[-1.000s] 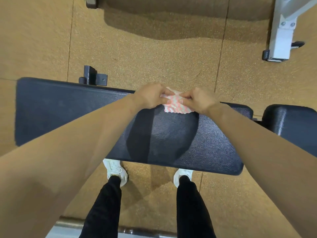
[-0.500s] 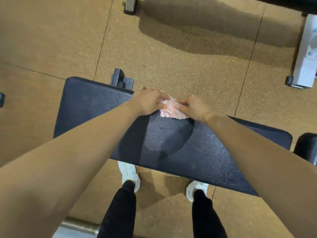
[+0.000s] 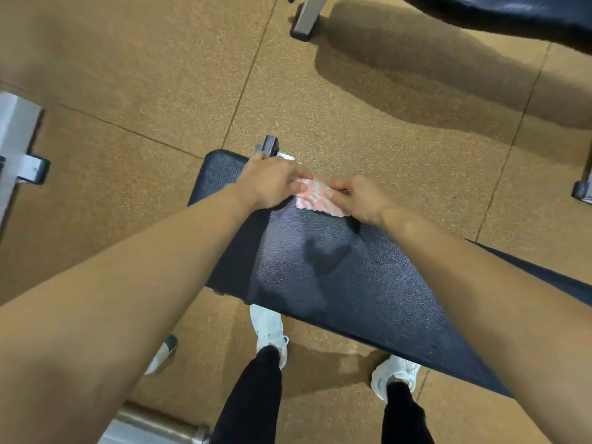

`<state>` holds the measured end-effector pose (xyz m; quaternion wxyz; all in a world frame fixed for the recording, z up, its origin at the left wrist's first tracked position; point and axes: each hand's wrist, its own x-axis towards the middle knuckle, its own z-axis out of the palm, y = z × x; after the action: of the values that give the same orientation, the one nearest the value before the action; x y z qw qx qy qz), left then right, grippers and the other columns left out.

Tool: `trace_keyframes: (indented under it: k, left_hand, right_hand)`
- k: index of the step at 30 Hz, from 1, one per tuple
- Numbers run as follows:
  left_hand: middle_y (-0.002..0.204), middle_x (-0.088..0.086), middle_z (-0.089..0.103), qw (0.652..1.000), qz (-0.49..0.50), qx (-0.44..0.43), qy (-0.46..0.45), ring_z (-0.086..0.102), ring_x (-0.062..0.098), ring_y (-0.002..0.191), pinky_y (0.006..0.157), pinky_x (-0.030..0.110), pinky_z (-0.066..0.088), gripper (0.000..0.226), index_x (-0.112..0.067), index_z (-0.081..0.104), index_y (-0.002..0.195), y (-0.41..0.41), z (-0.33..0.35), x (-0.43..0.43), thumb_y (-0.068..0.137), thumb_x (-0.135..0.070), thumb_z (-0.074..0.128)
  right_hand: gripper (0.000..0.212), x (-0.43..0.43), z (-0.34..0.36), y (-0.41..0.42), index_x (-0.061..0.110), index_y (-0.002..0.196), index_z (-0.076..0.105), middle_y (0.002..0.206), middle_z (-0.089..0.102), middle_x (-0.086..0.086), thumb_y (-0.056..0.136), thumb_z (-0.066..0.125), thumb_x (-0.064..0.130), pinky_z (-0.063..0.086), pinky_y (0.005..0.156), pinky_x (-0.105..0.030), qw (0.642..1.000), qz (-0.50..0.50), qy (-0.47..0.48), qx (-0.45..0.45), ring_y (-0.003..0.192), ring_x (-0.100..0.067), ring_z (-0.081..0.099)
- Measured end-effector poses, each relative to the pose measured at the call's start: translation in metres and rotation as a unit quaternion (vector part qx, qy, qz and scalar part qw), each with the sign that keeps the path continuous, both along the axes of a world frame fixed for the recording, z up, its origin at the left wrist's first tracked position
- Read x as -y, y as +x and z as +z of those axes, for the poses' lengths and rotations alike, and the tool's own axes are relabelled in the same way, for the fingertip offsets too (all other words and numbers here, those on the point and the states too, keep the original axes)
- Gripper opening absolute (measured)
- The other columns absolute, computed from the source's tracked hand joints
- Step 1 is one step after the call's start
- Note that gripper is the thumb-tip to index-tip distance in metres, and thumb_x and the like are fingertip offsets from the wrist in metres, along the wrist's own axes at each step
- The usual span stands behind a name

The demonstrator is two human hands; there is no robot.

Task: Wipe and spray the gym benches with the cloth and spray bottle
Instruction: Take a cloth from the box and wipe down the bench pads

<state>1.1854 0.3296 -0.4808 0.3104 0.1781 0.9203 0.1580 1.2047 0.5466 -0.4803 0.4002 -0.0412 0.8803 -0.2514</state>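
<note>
A pink-and-white patterned cloth (image 3: 315, 198) lies on the far edge of a black padded gym bench (image 3: 346, 277), near its left end. My left hand (image 3: 272, 181) pinches the cloth's left side and my right hand (image 3: 362, 198) pinches its right side, so both hold it against the pad. No spray bottle is visible.
A black bracket (image 3: 270, 145) sticks out behind the bench's left end. Another bench pad (image 3: 512, 14) and its metal leg (image 3: 307, 17) stand at the top. White frame parts (image 3: 19, 149) sit at the left, a metal bar (image 3: 153, 424) at the bottom. My feet (image 3: 269, 328) stand under the bench.
Both hands have slid the cloth toward the bench's left end, and the view has swung left with them. The grip on the cloth is unchanged.
</note>
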Motion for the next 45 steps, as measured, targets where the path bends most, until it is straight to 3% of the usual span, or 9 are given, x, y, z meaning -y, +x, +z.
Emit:
trace_keyframes:
  k: [6,11,14,18,21,28,33,38,45]
  left_hand:
    - [0.126,-0.012,0.071,0.995,0.048,-0.088,0.013,0.059,0.018,0.122,0.101,0.039,0.027,0.027,-0.038,0.069,0.125,-0.002,-0.002,0.065,0.103,-0.043,0.053]
    - [0.122,-0.008,0.071,0.988,0.107,-0.11,0.025,0.061,0.021,0.118,0.099,0.041,0.034,0.024,-0.034,0.069,0.119,-0.002,-0.009,0.104,0.103,-0.042,0.052]
    - [0.122,-0.007,0.071,0.977,0.177,-0.099,0.062,0.064,0.024,0.114,0.095,0.045,0.049,0.022,-0.033,0.069,0.117,0.005,-0.017,0.128,0.101,-0.04,0.057]
    - [0.134,-0.005,0.067,0.948,0.281,-0.076,0.127,0.066,0.02,0.111,0.099,0.041,0.049,0.034,-0.026,0.069,0.129,0.029,-0.023,0.157,0.097,-0.038,0.066]
    - [0.122,-0.004,0.074,0.921,0.349,-0.025,0.171,0.068,0.013,0.1,0.097,0.035,0.052,0.038,-0.023,0.07,0.129,0.053,-0.026,0.172,0.094,-0.038,0.069]
    - [0.101,0.0,0.075,0.872,0.449,0.05,0.186,0.069,0.023,0.096,0.09,0.046,0.054,0.02,-0.02,0.077,0.102,0.116,-0.033,0.198,0.094,-0.036,0.068]
    - [0.09,0.0,0.07,0.838,0.506,0.067,0.191,0.063,0.023,0.085,0.076,0.035,0.048,0.011,-0.026,0.071,0.087,0.178,-0.024,0.207,0.097,-0.024,0.068]
    - [0.082,-0.005,0.066,0.828,0.534,0.062,0.162,0.065,0.021,0.081,0.062,0.03,0.038,0.013,-0.028,0.068,0.085,0.227,-0.02,0.205,0.098,-0.029,0.067]
    - [0.08,0.006,0.073,0.808,0.553,0.093,0.18,0.066,0.028,0.073,0.067,0.045,0.05,0.018,-0.011,0.076,0.087,0.272,-0.024,0.183,0.093,-0.027,0.071]
  right_hand:
    - [0.035,0.064,0.0,-0.022,0.032,0.136,0.063,0.092,0.069,0.007,0.104,0.052,0.042,0.045,0.074,-0.033,0.999,0.039,-0.012,-0.014,0.08,-0.016,0.062]
    - [0.038,0.113,-0.003,-0.039,0.025,0.139,0.062,0.118,0.073,-0.005,0.104,0.055,0.037,0.052,0.098,-0.042,0.998,0.051,-0.021,-0.02,0.106,-0.027,0.067]
    - [0.038,0.136,-0.007,-0.049,0.024,0.138,0.063,0.125,0.072,-0.003,0.103,0.056,0.036,0.05,0.104,-0.043,0.997,0.072,-0.027,-0.027,0.111,-0.022,0.067]
    - [0.042,0.167,-0.009,-0.058,0.026,0.143,0.059,0.127,0.071,-0.001,0.103,0.055,0.036,0.05,0.101,-0.039,0.991,0.119,-0.024,-0.049,0.112,-0.023,0.066]
    - [0.044,0.188,-0.004,-0.064,0.025,0.147,0.053,0.132,0.069,-0.002,0.104,0.053,0.035,0.048,0.107,-0.041,0.981,0.179,-0.009,-0.075,0.119,-0.024,0.064]
    - [0.035,0.254,0.007,-0.065,0.031,0.135,0.064,0.13,0.067,0.002,0.104,0.052,0.042,0.044,0.089,-0.032,0.889,0.439,0.057,-0.113,0.118,-0.022,0.06]
    - [0.039,0.291,0.015,-0.032,0.034,0.137,0.063,0.128,0.069,0.0,0.104,0.049,0.049,0.031,0.112,-0.038,0.805,0.577,0.081,-0.111,0.122,-0.026,0.059]
    - [0.038,0.3,0.009,0.005,0.029,0.127,0.067,0.116,0.073,-0.004,0.101,0.05,0.051,0.048,0.089,-0.039,0.756,0.634,0.071,-0.144,0.108,-0.032,0.064]
    - [0.039,0.291,-0.007,0.062,0.033,0.138,0.058,0.13,0.065,-0.001,0.102,0.046,0.046,0.035,0.109,-0.041,0.745,0.633,0.041,-0.207,0.121,-0.03,0.055]
